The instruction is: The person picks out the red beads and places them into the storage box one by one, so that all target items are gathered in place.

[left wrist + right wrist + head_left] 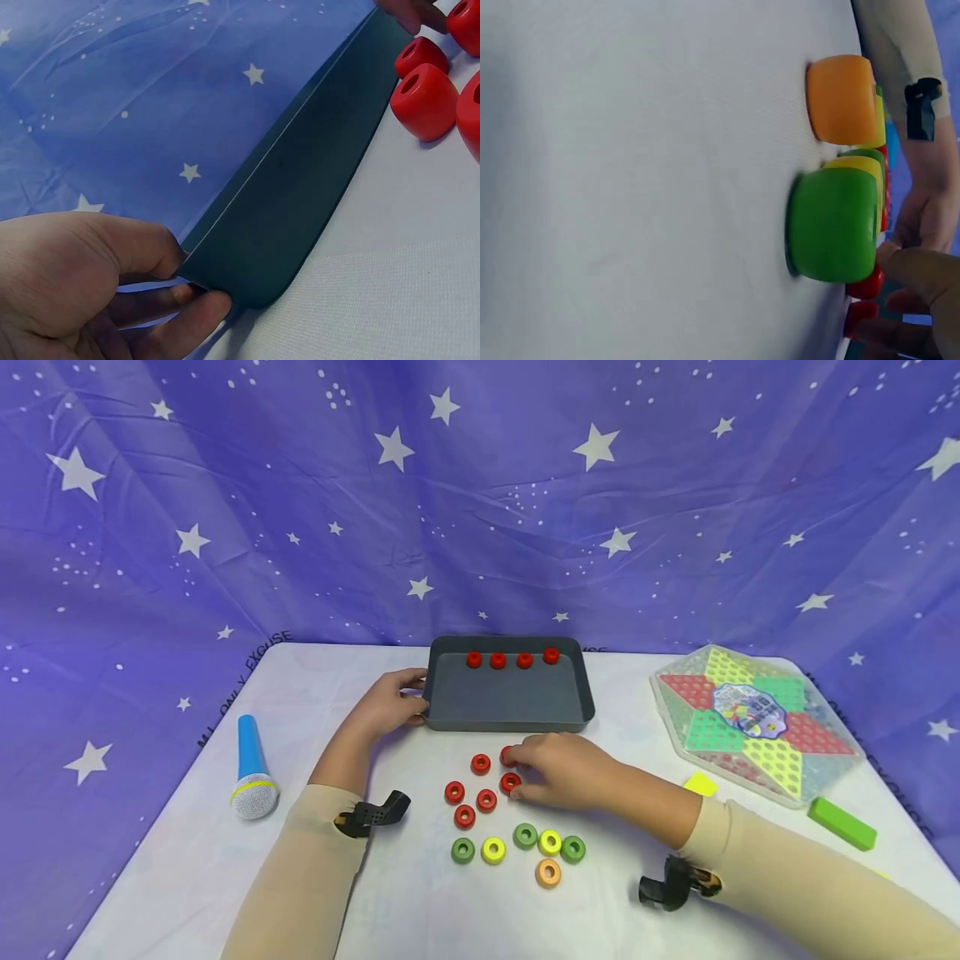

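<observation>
My left hand (386,702) touches the left side of a dark grey rectangular tray (510,697). In the left wrist view its fingertips rest against the outside of the tray's corner (251,296). Several red ring-shaped beads stand in a row along the tray's back. More red beads (486,800) lie on the table in front of it. Over these, my right hand (573,772) reaches in from the right. Its forefinger touches a partly covered red bead (506,755), while the thumb is beside another red bead (510,783). No bead appears lifted.
Green beads (462,850), yellow beads (493,849) and an orange bead (548,872) lie nearer the front. A blue toy microphone (253,768) is at left. At right lie a hexagonal star-patterned game board (757,722), a green block (842,823) and a yellow piece (701,783).
</observation>
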The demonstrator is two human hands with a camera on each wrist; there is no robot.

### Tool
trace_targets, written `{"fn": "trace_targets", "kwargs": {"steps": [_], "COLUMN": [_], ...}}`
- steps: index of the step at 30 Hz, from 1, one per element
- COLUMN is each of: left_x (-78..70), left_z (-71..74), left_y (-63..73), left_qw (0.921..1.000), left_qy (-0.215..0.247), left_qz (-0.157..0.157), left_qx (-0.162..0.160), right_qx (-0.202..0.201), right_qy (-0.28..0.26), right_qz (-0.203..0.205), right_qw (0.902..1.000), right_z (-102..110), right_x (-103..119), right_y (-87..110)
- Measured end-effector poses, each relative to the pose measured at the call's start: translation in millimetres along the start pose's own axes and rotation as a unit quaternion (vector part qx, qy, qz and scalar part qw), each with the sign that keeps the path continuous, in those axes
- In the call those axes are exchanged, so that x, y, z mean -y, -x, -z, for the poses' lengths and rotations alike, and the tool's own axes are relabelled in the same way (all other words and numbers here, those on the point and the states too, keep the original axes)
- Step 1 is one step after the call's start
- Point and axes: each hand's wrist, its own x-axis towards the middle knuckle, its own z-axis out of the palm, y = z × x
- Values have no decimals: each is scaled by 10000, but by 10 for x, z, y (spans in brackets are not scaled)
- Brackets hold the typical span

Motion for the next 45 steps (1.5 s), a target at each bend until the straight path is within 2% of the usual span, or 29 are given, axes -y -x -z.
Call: {"fn": "trace_targets", "kwargs": {"steps": [5,14,18,23,28,32,38,45], "left_x": [-7,1,15,31,18,18,12,-2], "left_z": [7,10,14,13,14,22,34,20], "left_y": [19,10,2,-4,9,7,10,-6], "left_qw": [10000,10000,10000,9999,9998,9998,9999,9999], "left_qy": [34,-43,34,138,173,165,95,164], "left_qz": [25,8,-3,-78,-117,-106,-78,27], "left_qx": [3,4,9,43,63,52,12,26], "right_qx": [-152,-125,-152,-330,-356,-305,-203,-179], "right_qy": [222,513,384,356,359,259,230,136], "right_qz": [169,222,346,427,306,305,208,70], "right_qw": [9995,9984,9985,9979,9983,9987,9993,9997], "right_z": [-68,-142,-26,304,616,747,808,771], "right_x": [31,47,45,-38,-204,-332,-446,-519], "right_y": [-1,12,17,-34,-198,-379,-676,-1032]}}
